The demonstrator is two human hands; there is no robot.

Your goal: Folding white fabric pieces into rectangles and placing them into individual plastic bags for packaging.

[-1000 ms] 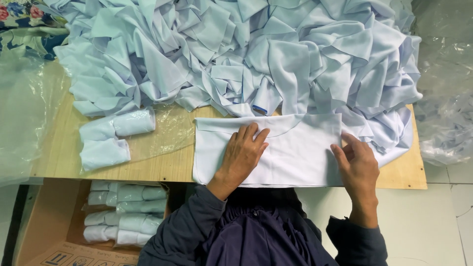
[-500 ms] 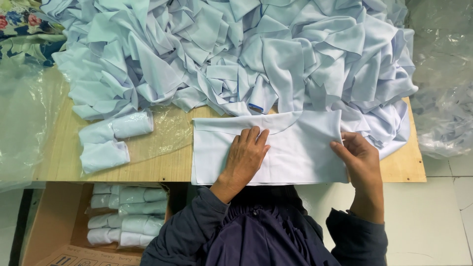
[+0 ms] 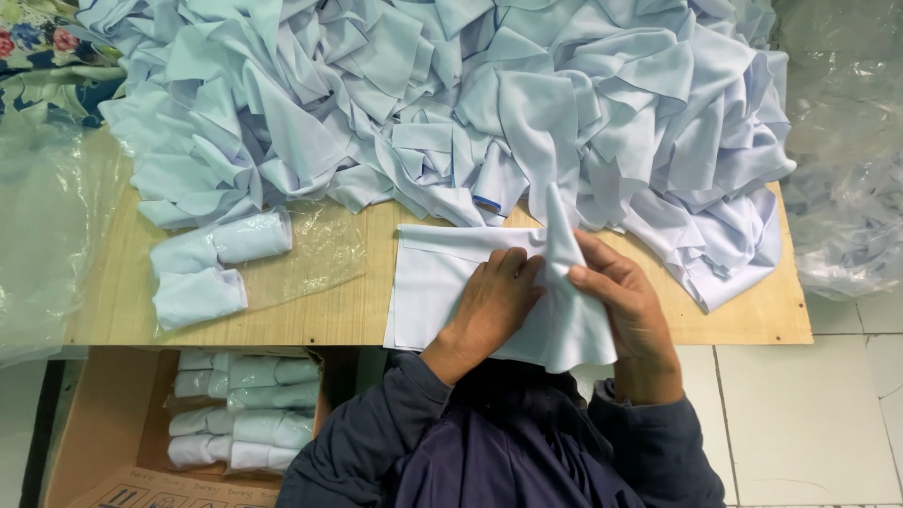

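I have a pale blue cloth (image 3: 442,287) lying flat at the near edge of the table (image 3: 310,315), just in front of the big heap (image 3: 451,103) of the same fabric. My left hand (image 3: 489,301) lies palm down on its middle, fingers spread, pinning it rather than gripping. My right hand (image 3: 625,301) pinches the cloth's right part and has it lifted and turned over toward the left, so a peak of fabric stands up between the two hands.

I judge the cloth light, thin and limp: it drapes and creases wherever it is unsupported and holds no shape of its own. It looks smooth, so it may slide on the wood unless a palm keeps it down. It is not fragile. The best holds seem to be the hemmed edges and corners, pinched between thumb and fingers, with the other hand flat on the body.

The cloth's long axis runs left to right, along the table's near edge. Its left end lies flat and square; the right end points up and inward.

To the left lie two bagged rolls (image 3: 216,249) on a clear plastic sheet (image 3: 320,249), and more rolls fill a box (image 3: 113,414) below the table
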